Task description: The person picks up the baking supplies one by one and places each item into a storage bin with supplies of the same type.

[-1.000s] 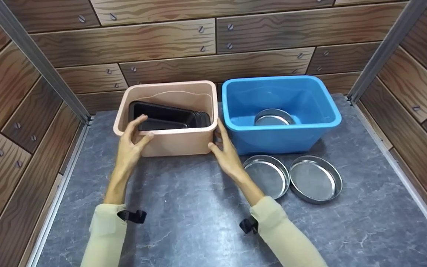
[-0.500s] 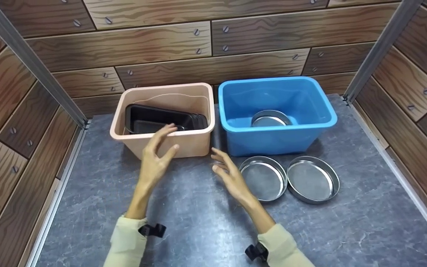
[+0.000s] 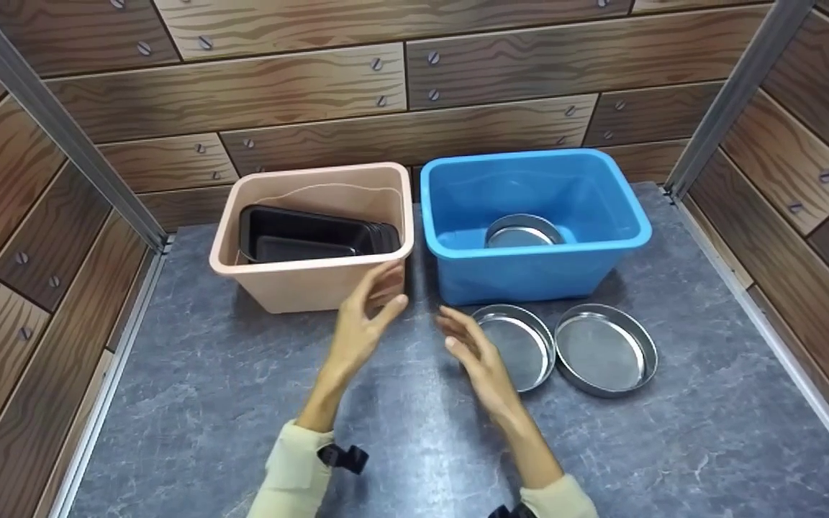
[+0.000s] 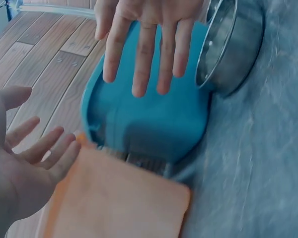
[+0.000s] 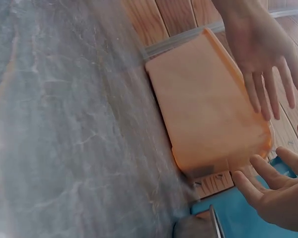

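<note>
In the head view my left hand (image 3: pixel 358 332) hovers in front of the right end of a peach bin (image 3: pixel 314 280), fingers spread and holding nothing. My right hand (image 3: pixel 485 368) is in the air before the blue bin (image 3: pixel 529 277), fingers loosely bent and free of any object. It partly covers a round metal cake pan (image 3: pixel 522 352) on the tabletop. A second round cake pan (image 3: pixel 605 351) lies to its right. Another round pan (image 3: pixel 522 229) is inside the blue bin. Black loaf pans (image 3: pixel 306 234), nested together, lie in the peach bin. Both wrist views show the two hands apart.
The two bins stand side by side at the back of the grey marbled table (image 3: pixel 206 403), a narrow gap between them. Wood-plank-patterned walls (image 3: pixel 314 86) with metal corner posts (image 3: pixel 717 108) enclose the back and sides.
Both hands have come away from the peach bin's front corners, moving toward the viewer and to the right. The bins and pans keep their places; the head view has shifted slightly.
</note>
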`<state>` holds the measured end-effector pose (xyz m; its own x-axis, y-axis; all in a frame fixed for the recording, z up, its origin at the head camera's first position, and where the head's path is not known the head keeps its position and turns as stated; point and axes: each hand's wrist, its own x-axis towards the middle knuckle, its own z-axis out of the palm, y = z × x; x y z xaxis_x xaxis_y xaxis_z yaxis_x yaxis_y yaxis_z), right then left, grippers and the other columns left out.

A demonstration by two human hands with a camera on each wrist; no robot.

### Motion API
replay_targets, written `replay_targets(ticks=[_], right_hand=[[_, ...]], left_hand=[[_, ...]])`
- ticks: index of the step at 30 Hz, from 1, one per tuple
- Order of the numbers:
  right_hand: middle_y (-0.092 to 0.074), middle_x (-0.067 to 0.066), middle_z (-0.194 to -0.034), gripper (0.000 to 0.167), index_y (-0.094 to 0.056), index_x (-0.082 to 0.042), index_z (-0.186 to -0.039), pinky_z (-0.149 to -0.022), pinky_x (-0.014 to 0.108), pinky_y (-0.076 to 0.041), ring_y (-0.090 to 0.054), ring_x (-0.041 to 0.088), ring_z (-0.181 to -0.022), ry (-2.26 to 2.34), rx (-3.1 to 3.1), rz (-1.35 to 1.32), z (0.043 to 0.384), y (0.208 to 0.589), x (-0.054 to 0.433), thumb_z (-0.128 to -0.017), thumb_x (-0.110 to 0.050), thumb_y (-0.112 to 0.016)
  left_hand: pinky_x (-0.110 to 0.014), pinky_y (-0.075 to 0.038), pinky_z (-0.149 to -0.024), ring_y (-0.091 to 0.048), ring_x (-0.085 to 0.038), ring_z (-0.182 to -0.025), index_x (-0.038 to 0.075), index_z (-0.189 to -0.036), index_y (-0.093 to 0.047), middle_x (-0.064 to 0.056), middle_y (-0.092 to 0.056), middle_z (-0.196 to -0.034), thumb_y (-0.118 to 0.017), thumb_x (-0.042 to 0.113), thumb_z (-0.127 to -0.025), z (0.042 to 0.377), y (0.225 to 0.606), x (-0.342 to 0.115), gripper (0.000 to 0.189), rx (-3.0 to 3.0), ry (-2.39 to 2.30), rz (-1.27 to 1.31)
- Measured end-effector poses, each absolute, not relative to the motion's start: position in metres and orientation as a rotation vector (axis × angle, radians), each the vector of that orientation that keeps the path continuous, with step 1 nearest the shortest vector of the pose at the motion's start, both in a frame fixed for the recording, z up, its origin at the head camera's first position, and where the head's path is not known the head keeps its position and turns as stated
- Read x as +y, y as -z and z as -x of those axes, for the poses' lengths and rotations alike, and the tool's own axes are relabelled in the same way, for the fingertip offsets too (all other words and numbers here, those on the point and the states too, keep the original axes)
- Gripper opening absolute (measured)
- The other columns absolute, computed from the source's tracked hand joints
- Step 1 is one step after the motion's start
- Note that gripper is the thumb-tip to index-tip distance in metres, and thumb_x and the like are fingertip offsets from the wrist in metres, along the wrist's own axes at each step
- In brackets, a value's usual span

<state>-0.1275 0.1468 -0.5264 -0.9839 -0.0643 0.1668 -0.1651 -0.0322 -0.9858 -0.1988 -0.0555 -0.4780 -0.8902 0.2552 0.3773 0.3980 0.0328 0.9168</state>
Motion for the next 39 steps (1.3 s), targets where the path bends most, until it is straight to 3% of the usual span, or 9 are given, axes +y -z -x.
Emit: replay_targets(ticks=[6,13,20,27,35,39], right_hand=[[-0.058,0.014,-0.146,0.047,-0.05,-0.01,-0.153,-0.112,0.032,-0.043,-0.05,0.035,-0.14,-2.168,-2.087,-0.161,0.113,0.53,0.162,-0.106,-0.012,-0.056],[-0.056,0.021,-0.148,0.048,-0.05,-0.007,-0.152,-0.109,0.032,-0.047,-0.051,0.034,-0.138,-2.149,-1.998,-0.091,0.105,0.53,0.182,-0.105,-0.008,-0.057],[-0.056,0.02,-0.147,0.049,-0.05,-0.005,-0.152,-0.108,0.029,-0.046,-0.053,0.025,-0.135,-2.101,-1.94,0.047,0.095,0.533,0.21,-0.104,-0.002,-0.056],[-0.054,0.014,-0.15,0.051,-0.048,-0.009,-0.154,-0.108,0.026,-0.043,-0.046,0.033,-0.139,-2.001,-1.943,0.197,0.087,0.535,0.246,-0.105,-0.003,-0.056],[-0.055,0.018,-0.148,0.051,-0.052,-0.006,-0.151,-0.109,0.025,-0.043,-0.051,0.018,-0.134,-1.746,-1.922,0.328,0.078,0.539,0.284,-0.101,0.003,-0.06],[-0.053,0.016,-0.15,0.053,-0.052,-0.003,-0.151,-0.111,0.021,-0.04,-0.049,0.018,-0.137,-1.68,-1.905,0.385,0.073,0.544,0.3,-0.099,0.004,-0.063]], left_hand=[[-0.049,-0.043,-0.115,-0.05,-0.033,-0.141,0.013,-0.161,-0.037,-0.018,-0.046,-0.157,-0.064,0.02,-0.104,0.202,0.483,-0.026,0.063,-2.325,2.019,0.674],[-0.055,-0.034,-0.12,-0.036,-0.043,-0.149,0.017,-0.167,-0.021,-0.024,-0.029,-0.165,-0.061,0.028,-0.106,0.215,0.487,-0.005,0.073,-2.318,2.108,0.588],[-0.056,-0.035,-0.119,-0.032,-0.043,-0.151,0.019,-0.168,-0.018,-0.023,-0.025,-0.167,-0.063,0.029,-0.105,0.222,0.491,0.006,0.078,-2.341,2.085,0.522],[-0.057,-0.035,-0.119,-0.035,-0.038,-0.15,0.019,-0.167,-0.02,-0.018,-0.029,-0.167,-0.066,0.028,-0.103,0.23,0.492,0.012,0.08,-2.325,2.09,0.492],[-0.063,-0.029,-0.12,-0.03,-0.034,-0.154,0.021,-0.167,-0.02,-0.012,-0.026,-0.17,-0.069,0.03,-0.101,0.238,0.496,0.017,0.084,-2.32,2.108,0.503],[-0.057,-0.031,-0.121,-0.029,-0.034,-0.154,0.019,-0.167,-0.019,-0.01,-0.024,-0.171,-0.071,0.029,-0.1,0.242,0.493,0.018,0.085,-2.296,2.122,0.507]])
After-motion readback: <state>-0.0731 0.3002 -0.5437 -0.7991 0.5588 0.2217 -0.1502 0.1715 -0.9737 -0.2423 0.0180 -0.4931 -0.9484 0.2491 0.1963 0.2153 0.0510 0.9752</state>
